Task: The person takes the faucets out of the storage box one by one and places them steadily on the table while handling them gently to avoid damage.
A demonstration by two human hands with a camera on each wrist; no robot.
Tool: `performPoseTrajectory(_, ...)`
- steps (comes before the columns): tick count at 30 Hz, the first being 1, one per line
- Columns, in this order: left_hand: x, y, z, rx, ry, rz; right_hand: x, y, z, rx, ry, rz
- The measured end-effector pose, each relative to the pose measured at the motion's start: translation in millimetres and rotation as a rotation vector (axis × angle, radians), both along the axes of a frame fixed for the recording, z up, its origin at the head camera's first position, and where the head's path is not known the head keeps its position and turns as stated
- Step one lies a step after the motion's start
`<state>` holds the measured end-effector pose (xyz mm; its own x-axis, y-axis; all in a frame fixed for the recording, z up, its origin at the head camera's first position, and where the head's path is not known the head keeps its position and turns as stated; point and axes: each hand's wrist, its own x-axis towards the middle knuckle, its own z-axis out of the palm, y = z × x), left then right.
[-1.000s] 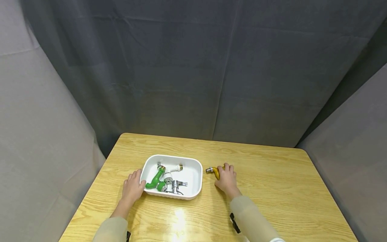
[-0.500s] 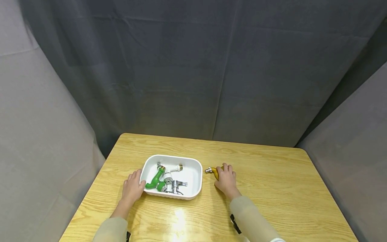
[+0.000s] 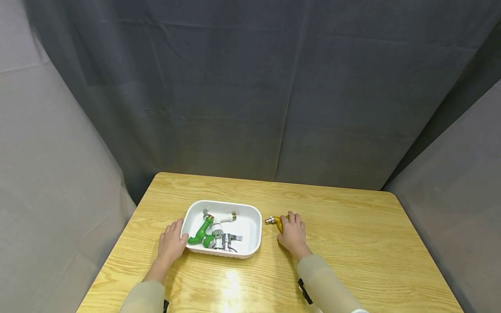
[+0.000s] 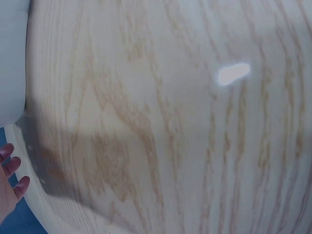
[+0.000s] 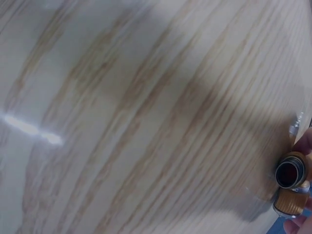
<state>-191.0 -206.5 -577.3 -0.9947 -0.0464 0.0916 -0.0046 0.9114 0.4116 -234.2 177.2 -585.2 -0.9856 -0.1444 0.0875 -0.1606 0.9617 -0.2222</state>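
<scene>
A white tray (image 3: 254, 254) on the table holds a green faucet (image 3: 202, 232), a white faucet (image 3: 217, 229) and a chrome faucet (image 3: 227, 240). My left hand (image 3: 170, 244) rests against the tray's left side, its thumb at the rim and its fingers extended; the left wrist view shows several fingertips (image 4: 22, 184) at the lower left. Right of the tray, my right hand (image 3: 293, 234) holds a yellow faucet (image 3: 278, 221) from above. Its silver threaded end points left toward the tray. The right wrist view shows the faucet's round opening and fingers beside it; the palm covers the rest.
The wooden table (image 3: 352, 243) extends to the right of both hands. A dark curtain (image 3: 235, 87) hangs behind its far edge, with pale curtains (image 3: 51, 174) at both sides.
The yellow faucet and my right hand have shifted very slightly left since one second ago. The left hand and the tray have stayed in place.
</scene>
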Motion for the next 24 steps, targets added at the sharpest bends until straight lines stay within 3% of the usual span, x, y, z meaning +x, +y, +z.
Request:
performPoseTrajectory(13,0.1,0,-1.9,-0.001,0.026,0.002,-4.5,-3,8.1,-0.040,0.038,-0.039)
performPoseTrajectory(19,0.1,-1,-3.3,-0.004,0.023,-0.003,-9.2,-11,24.2,-0.103,0.159,-0.009)
performPoseTrajectory(24,0.1,0,-3.4,-0.005,0.030,0.004,-11.1,-23,39.2,-0.191,0.293,0.063)
